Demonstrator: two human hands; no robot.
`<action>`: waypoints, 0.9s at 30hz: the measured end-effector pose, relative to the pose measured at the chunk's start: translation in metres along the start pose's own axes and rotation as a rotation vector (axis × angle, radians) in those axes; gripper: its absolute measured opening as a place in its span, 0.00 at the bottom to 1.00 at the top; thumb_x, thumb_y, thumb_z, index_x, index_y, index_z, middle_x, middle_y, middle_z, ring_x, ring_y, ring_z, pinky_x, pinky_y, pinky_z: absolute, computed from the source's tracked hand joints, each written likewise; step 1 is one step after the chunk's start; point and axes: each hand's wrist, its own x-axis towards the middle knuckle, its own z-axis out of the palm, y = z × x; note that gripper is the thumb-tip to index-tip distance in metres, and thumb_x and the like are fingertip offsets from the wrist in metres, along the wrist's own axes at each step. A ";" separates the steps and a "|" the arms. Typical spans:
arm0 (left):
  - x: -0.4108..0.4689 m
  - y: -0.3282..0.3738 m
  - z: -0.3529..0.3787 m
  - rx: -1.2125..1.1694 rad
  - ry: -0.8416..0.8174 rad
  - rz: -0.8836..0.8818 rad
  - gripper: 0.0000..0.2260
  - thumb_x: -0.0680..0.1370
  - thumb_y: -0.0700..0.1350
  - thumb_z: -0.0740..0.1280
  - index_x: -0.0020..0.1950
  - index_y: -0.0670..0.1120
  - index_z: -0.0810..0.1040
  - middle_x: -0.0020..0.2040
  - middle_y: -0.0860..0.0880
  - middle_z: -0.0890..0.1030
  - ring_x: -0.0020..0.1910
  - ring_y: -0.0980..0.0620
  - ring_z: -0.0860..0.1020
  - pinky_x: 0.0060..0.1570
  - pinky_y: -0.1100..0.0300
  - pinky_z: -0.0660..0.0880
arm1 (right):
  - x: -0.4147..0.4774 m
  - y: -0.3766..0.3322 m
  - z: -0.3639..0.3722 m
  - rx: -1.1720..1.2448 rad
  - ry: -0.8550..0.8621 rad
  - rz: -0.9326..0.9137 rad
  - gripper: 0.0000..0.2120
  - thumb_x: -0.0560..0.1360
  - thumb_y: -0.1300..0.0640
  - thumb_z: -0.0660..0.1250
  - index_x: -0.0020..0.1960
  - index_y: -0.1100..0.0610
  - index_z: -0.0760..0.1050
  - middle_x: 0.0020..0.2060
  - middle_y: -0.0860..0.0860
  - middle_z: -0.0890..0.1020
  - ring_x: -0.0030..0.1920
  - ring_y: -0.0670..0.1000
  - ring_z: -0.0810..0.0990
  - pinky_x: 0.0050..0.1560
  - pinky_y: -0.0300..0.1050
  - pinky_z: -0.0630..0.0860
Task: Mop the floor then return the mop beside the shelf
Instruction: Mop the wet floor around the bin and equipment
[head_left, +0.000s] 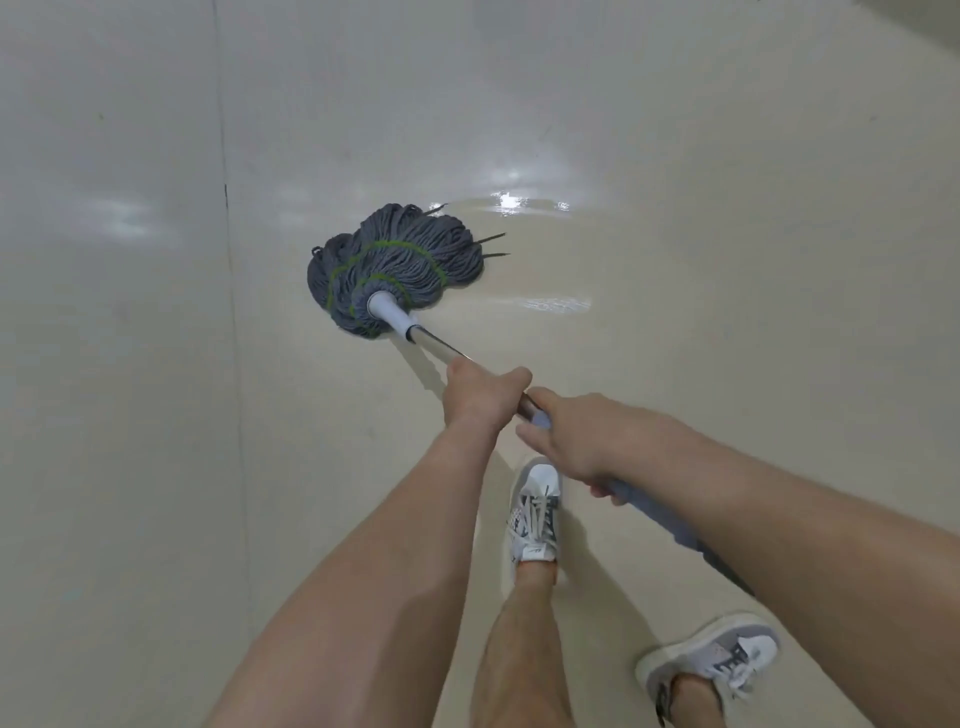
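A mop with a grey string head (395, 265) banded in green lies flat on the cream floor (675, 260), close to the wall on the left. Its metal handle (439, 345) runs back towards me from a pale collar. My left hand (483, 395) grips the metal shaft, lower down the handle. Behind it, my right hand (571, 436) grips the blue-grey sleeve of the handle. The handle's end passes under my right forearm. No shelf is in view.
A pale wall (104, 312) stands along the left, meeting the floor just beside the mop head. A wet, shiny streak (519, 205) lies right of the mop head. My two feet in white and grey trainers (535, 514) stand below the handle.
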 end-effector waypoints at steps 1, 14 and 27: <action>-0.003 0.002 0.002 0.022 -0.018 -0.001 0.26 0.66 0.52 0.68 0.59 0.39 0.73 0.54 0.42 0.80 0.47 0.43 0.79 0.42 0.57 0.74 | -0.004 0.007 -0.003 0.052 0.018 0.024 0.18 0.82 0.43 0.50 0.69 0.47 0.63 0.36 0.55 0.74 0.23 0.53 0.73 0.25 0.41 0.71; -0.048 0.028 0.030 0.022 -0.164 0.019 0.33 0.71 0.54 0.66 0.70 0.38 0.62 0.72 0.45 0.63 0.74 0.44 0.58 0.64 0.50 0.69 | -0.062 0.015 -0.044 -0.071 0.007 0.202 0.20 0.81 0.44 0.52 0.72 0.34 0.59 0.38 0.53 0.76 0.23 0.53 0.74 0.23 0.40 0.73; 0.003 -0.088 -0.048 -0.031 0.143 -0.197 0.29 0.67 0.48 0.67 0.64 0.35 0.67 0.66 0.42 0.68 0.66 0.39 0.71 0.63 0.47 0.73 | 0.012 -0.073 0.044 -0.296 -0.120 -0.089 0.20 0.83 0.47 0.51 0.74 0.43 0.61 0.46 0.52 0.73 0.27 0.48 0.67 0.27 0.41 0.66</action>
